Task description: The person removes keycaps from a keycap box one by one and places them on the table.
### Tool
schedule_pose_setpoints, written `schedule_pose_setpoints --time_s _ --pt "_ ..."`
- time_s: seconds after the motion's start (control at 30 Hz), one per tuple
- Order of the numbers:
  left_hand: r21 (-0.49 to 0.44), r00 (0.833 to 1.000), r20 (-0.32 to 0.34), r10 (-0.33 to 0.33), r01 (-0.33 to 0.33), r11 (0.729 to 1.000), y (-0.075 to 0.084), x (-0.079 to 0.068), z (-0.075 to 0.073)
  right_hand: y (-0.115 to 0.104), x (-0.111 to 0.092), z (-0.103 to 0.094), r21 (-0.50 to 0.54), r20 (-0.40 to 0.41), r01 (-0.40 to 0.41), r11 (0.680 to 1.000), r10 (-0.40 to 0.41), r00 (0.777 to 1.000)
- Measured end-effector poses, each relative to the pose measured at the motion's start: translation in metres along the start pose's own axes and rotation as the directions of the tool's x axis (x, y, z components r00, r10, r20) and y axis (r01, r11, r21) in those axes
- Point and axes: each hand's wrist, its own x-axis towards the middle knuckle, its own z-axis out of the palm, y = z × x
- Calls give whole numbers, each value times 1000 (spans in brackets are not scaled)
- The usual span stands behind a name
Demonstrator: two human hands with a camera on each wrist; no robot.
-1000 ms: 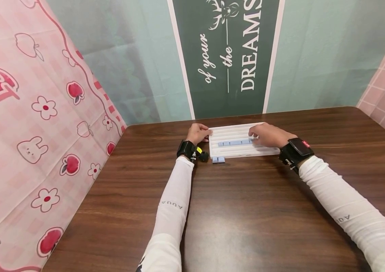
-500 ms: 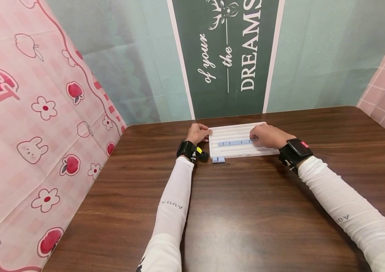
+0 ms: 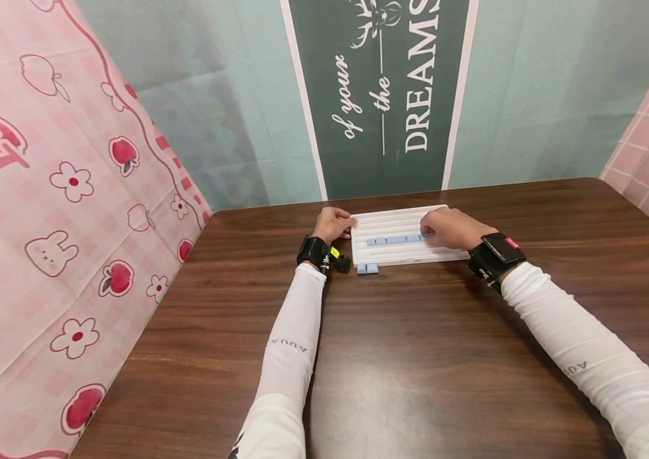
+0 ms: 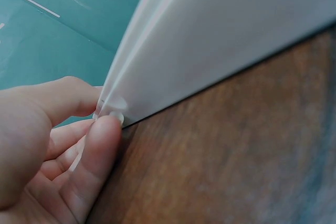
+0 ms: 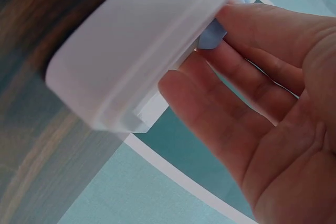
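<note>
Two hands at a white tray, a blue block pinched on the right

The white tray (image 3: 399,257) lies ridged side up near the far edge of the brown table (image 3: 405,357). At its left edge, toward the far corner, the left hand (image 3: 333,224) pinches the rim between thumb and forefinger, the other fingers curled in below. The right hand (image 3: 455,229) reaches over the right part of the tray; in its wrist view a blue block (image 5: 212,35) is pinched between the digits, while another digit stretches out beside the tray's edge. A row of blue blocks (image 3: 395,240) runs along the ridges from near the tray's left edge to the right hand's fingertips. Two loose blue blocks (image 3: 372,268) sit side by side on the table by the tray's near left corner.
</note>
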Motion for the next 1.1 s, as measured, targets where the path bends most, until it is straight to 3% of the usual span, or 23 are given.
schedule_pose_setpoints --time_s 1.1 --pt "10 1000 -12 7 -7 1000 3 -4 1 2 0 -1 16 -37 -8 1000 9 999"
